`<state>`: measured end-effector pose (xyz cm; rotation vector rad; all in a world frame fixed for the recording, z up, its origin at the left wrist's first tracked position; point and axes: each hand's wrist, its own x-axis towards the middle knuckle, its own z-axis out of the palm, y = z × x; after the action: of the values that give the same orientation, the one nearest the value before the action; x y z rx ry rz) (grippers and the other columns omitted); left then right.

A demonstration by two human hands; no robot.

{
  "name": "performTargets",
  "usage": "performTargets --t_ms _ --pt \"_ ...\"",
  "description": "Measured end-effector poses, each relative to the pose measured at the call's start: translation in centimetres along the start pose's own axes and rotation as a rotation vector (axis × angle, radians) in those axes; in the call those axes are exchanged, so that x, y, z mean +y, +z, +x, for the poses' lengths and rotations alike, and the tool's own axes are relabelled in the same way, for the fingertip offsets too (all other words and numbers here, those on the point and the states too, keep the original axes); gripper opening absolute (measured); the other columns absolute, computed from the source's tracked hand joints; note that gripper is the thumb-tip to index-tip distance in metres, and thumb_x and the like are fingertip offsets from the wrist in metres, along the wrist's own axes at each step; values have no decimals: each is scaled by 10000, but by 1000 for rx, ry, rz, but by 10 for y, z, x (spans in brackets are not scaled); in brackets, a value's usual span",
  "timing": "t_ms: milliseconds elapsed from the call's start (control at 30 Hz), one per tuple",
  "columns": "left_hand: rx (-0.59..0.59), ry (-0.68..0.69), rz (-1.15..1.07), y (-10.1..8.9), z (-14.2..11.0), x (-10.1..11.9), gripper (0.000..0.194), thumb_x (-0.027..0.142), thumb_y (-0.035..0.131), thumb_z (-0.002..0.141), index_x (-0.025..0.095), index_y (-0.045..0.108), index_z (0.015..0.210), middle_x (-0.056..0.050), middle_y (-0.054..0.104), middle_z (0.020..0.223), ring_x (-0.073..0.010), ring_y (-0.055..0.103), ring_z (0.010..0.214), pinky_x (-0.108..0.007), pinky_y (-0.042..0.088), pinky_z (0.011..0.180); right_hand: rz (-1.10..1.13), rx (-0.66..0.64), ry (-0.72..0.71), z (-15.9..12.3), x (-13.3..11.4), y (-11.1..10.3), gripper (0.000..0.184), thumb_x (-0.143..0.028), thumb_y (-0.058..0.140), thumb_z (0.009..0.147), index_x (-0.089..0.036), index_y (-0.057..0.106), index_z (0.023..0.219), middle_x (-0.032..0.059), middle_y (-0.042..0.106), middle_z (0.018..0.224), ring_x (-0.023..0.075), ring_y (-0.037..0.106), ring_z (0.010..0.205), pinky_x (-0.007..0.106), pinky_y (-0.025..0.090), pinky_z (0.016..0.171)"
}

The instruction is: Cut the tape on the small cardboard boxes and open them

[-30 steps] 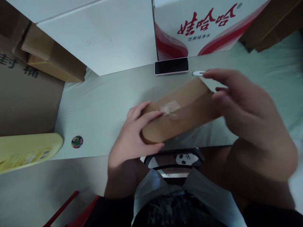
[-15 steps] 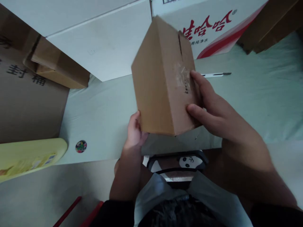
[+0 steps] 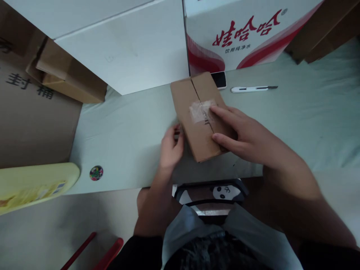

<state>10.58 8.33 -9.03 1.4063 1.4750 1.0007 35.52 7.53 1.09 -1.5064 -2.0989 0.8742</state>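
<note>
A small brown cardboard box (image 3: 194,137) sits at the middle of the table with its top seam upward. A strip of clear, wrinkled tape (image 3: 198,112) crosses the seam, near a small dark print. My right hand (image 3: 242,131) is closed over the box's right side, thumb and a finger pressing on the top. At the left edge, my left hand (image 3: 170,148) is curled against the box, its fingertips partly hidden. A white utility knife (image 3: 250,89) with its blade out lies to the right of the box. Behind the box, a phone (image 3: 219,80) is partly covered.
White cartons (image 3: 135,63) and a red-and-white water carton (image 3: 205,56) stand along the back. Brown boxes (image 3: 36,120) fill the left, near a yellow bottle-like container (image 3: 36,185) and a round colourful sticker (image 3: 96,173). Another brown box (image 3: 317,33) stands at back right.
The cardboard box has come down from a raised, tilted pose to lie with its taped top up. Both hands have moved with it, and the phone behind has come into view.
</note>
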Motion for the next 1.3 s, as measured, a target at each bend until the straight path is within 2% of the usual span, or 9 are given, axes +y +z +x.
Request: performTargets --t_ms 100,200,400,500,600,700,867,1000,1300 --pt "175 142 52 -2 -3 5 507 415 635 973 282 561 1456 -138 624 1517 -299 618 1382 -484 561 1086 10 -100 4 -1 -4 -1 741 -495 549 981 -252 453 1674 159 551 1625 363 604 1446 606 518 1194" --pt "219 251 63 -7 -7 7 619 471 603 1012 369 402 1588 -99 431 1728 -304 449 1592 -498 503 1195 18 -168 14 -4 -12 -6 716 -479 539 992 -251 476 1667 156 585 1580 344 657 1369 566 551 1156" --pt "94 437 74 -16 -6 4 591 658 546 1037 325 565 1525 -91 336 1798 -354 276 1696 -546 305 1360 119 -154 -48 -2 -11 -8 529 -470 559 999 -235 675 1458 144 702 1390 300 717 1222 520 578 1089" --pt "68 393 11 -14 -5 4 593 661 577 1028 350 565 1533 -87 335 1798 -349 306 1687 -543 312 1362 194 119 5 15 28 4 393 -471 565 970 -226 722 1234 126 758 1268 296 726 1163 503 592 1036" --pt "75 364 -25 -12 -6 5 585 666 588 1024 364 575 1525 -82 356 1785 -349 340 1671 -540 328 1358 -52 608 277 36 86 14 407 -344 598 845 -230 664 1230 136 740 1275 320 678 1254 541 542 1107" --pt "69 372 -24 -12 -8 5 567 657 574 1034 376 575 1527 -82 361 1781 -349 370 1656 -547 351 1347 -121 707 379 52 130 15 535 -283 597 785 -177 624 1309 251 642 1455 379 554 1426 602 388 1252" --pt "61 398 -23 -13 -7 1 550 639 561 1048 406 553 1546 -72 340 1791 -350 374 1653 -541 371 1337 -205 479 437 63 144 20 748 -405 594 846 -173 517 1553 225 399 1733 453 360 1600 695 307 1265" --pt "49 395 3 -12 -5 0 585 658 532 1053 383 521 1569 -91 336 1792 -351 344 1669 -551 340 1352 -287 362 477 63 134 27 712 -472 577 892 -224 565 1560 165 391 1755 531 296 1603 775 248 1227" --pt "47 438 54 -11 -3 -2 604 693 479 1058 389 495 1580 -89 324 1795 -348 309 1685 -578 312 1356 -376 358 517 60 119 17 299 -303 601 903 -158 767 1105 255 697 1209 462 549 1231 700 389 1012"
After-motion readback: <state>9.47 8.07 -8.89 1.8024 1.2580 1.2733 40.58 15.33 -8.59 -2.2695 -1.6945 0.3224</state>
